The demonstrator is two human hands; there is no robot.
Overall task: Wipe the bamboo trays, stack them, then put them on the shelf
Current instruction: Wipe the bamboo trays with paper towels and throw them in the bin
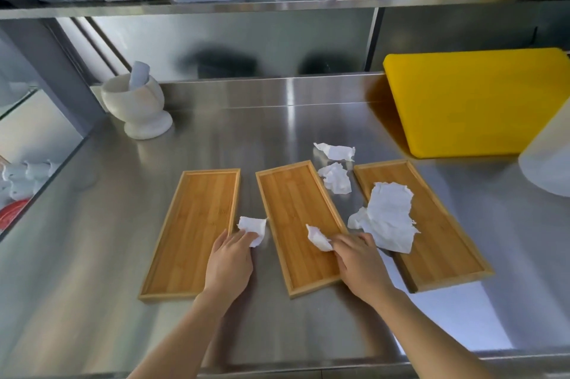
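Three shallow bamboo trays lie side by side on the steel counter: a left tray (188,230), a middle tray (296,218) and a right tray (438,243). My left hand (229,264) rests over the left tray's right edge and pinches a small piece of white tissue (253,228) between the left and middle trays. My right hand (361,264) lies on the middle tray's right edge, holding another small tissue piece (319,238). A large crumpled tissue (390,218) lies on the right tray.
Two more tissue scraps (336,179) lie between the middle and right trays. A white mortar with pestle (135,104) stands at the back left. A yellow cutting board (481,104) leans at the back right. A steel shelf (277,4) with containers runs overhead.
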